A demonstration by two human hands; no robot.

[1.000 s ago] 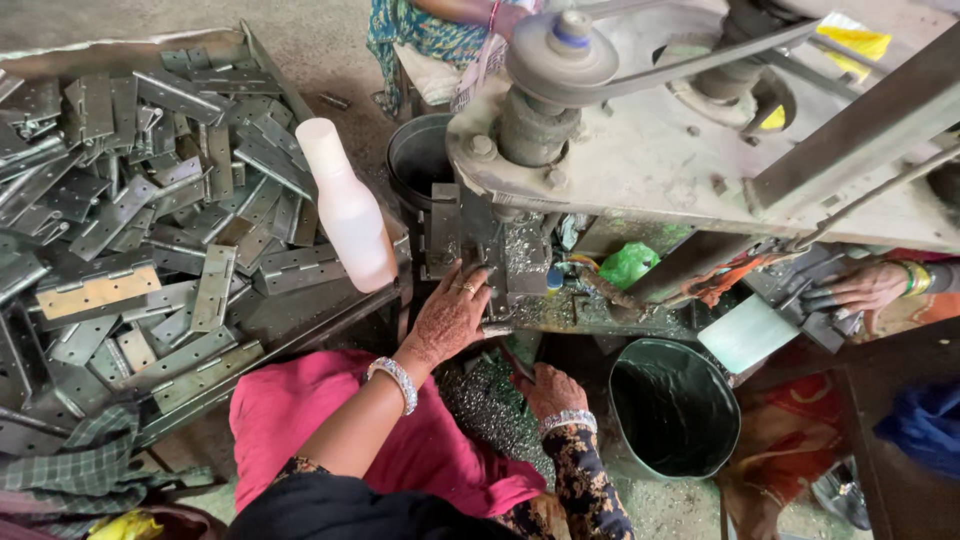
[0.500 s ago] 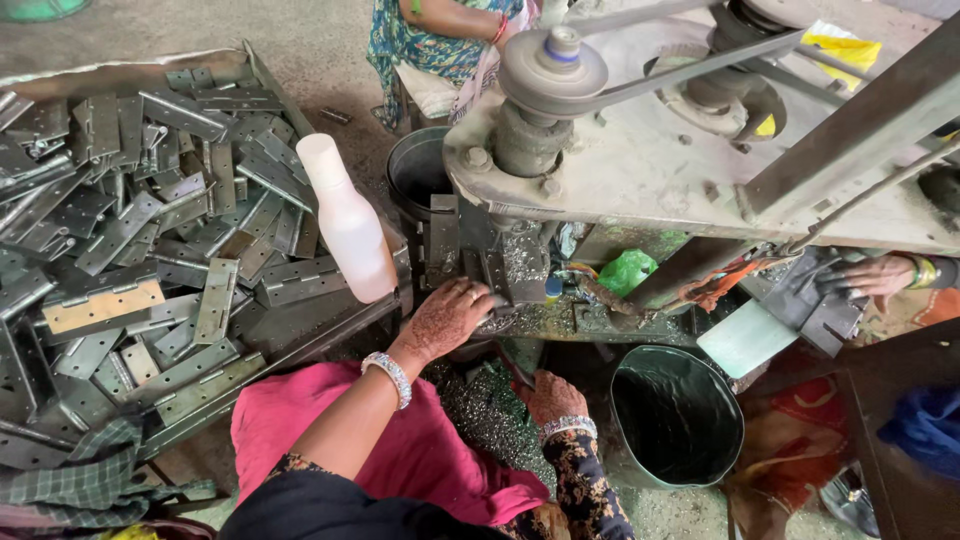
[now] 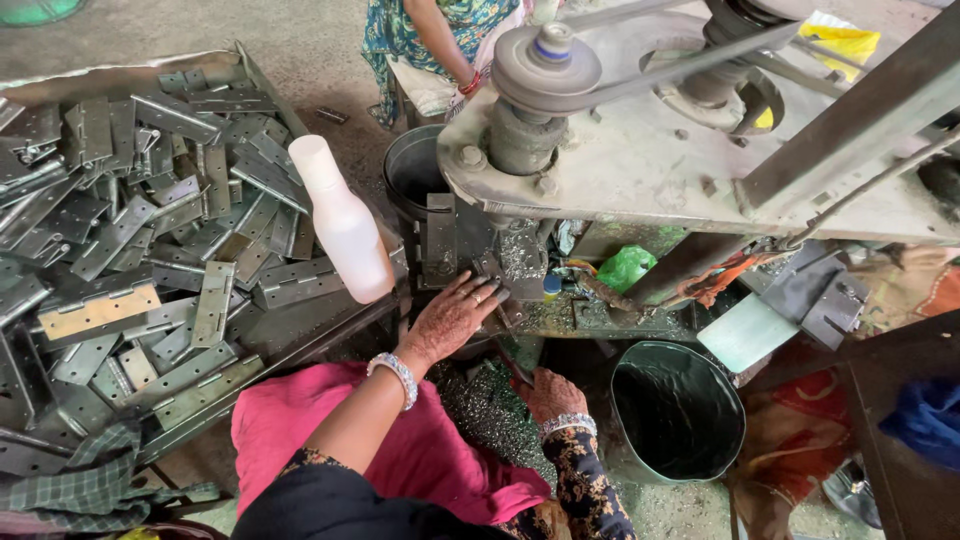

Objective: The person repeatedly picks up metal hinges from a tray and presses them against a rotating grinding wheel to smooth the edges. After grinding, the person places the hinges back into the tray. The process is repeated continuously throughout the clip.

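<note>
— At the bed of the drill press (image 3: 640, 150), where did you have your hands?

— My left hand (image 3: 452, 318) lay palm down on the work plate (image 3: 560, 318), fingers (image 3: 478, 296) loosely spread and pointing toward the spindle. They rested against a small metal piece (image 3: 497, 268) under the spindle, but I could not tell whether they pinched it or only pressed on it.

— And the right?

— My right hand (image 3: 552, 392) was lower, below the plate edge, knuckles up over my lap. Its fingers were curled under and hidden, so I cannot say what they held, if anything.

— What sat around you?

— A white plastic bottle (image 3: 343, 222) stood tilted just beside my left hand, at the corner of the metal tray (image 3: 140, 72) heaped with flat grey hinges (image 3: 212, 303). A black bucket (image 3: 678, 410) stood near my right hand, and a darker pot (image 3: 412, 172) stood behind the machine. A scrap of green plastic (image 3: 626, 268) lay on the plate, beyond my left hand.

— Anyone else?

— Another person (image 3: 440, 40) in patterned cloth sat across the machine, well apart from me.
</note>
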